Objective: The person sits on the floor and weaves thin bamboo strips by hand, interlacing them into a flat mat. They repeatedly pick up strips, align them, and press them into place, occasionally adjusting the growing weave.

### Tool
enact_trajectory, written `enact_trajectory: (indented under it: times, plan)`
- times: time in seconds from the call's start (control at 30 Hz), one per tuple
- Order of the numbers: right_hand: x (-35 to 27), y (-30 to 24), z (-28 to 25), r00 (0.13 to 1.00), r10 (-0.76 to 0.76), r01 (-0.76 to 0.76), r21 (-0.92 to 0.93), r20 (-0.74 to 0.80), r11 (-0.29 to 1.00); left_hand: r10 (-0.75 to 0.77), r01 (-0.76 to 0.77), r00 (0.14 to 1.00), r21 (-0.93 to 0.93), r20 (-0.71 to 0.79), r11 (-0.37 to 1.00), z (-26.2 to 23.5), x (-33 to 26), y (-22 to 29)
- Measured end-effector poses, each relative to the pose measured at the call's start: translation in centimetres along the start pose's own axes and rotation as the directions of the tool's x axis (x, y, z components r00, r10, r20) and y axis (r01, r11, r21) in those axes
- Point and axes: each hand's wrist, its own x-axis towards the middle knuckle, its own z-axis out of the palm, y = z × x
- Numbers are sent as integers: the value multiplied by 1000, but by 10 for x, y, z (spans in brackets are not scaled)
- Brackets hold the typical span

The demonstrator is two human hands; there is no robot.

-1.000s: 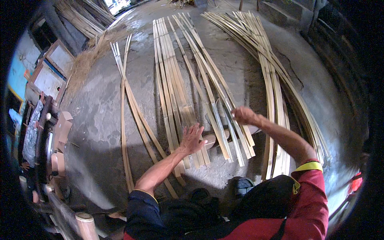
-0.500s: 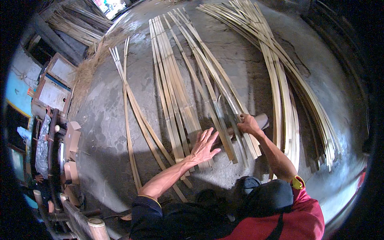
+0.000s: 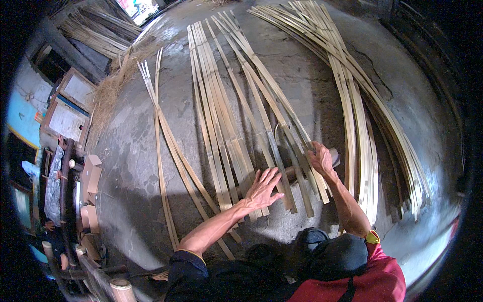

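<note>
Long flat bamboo strips (image 3: 226, 126) lie side by side on a grey concrete floor (image 3: 312, 80). My left hand (image 3: 262, 188) rests flat on their near ends, fingers spread. My right hand (image 3: 320, 157) is closed around a round wooden stick (image 3: 291, 172) that lies crosswise under the strips' near ends. A darker strip (image 3: 274, 146) runs between the two hands. My knees (image 3: 327, 251) show at the bottom.
A large fan of bamboo strips (image 3: 362, 110) curves along the right. A few crossed strips (image 3: 166, 146) lie to the left. More bundles (image 3: 95, 30) and dry straw (image 3: 108, 95) sit at the back left. Framed boards (image 3: 65, 108), boxes (image 3: 88, 176) and wooden furniture line the left edge.
My view has shifted closer over the strips. My left hand has slid right along the strip ends and spread flat. My right hand stays closed on the stick.
</note>
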Motion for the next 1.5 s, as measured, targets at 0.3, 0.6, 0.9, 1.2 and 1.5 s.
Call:
enact_trajectory:
  times: [0.3, 0.6, 0.9, 1.2, 1.5]
  plan:
    - [-13, -51, 0, 988, 66, -110, 330, 141, 938, -51, 50, 998, 40, 20, 998, -1, -2, 2]
    - [-18, -71, 15, 991, -103, 129, 390, -88, 912, -62, 60, 997, 36, 55, 998, -6, -2, 5]
    - [-21, -79, 42, 968, 32, -137, 420, 248, 897, -54, 52, 996, 28, 67, 998, -11, -2, 12]
    - [-26, -119, 17, 961, 24, -228, 741, 275, 632, -266, 278, 942, 28, -202, 960, -17, -21, -43]
    - [56, -168, -9, 948, -73, -147, 628, 311, 764, -723, 630, 540, -363, -430, 686, 26, -64, -129]
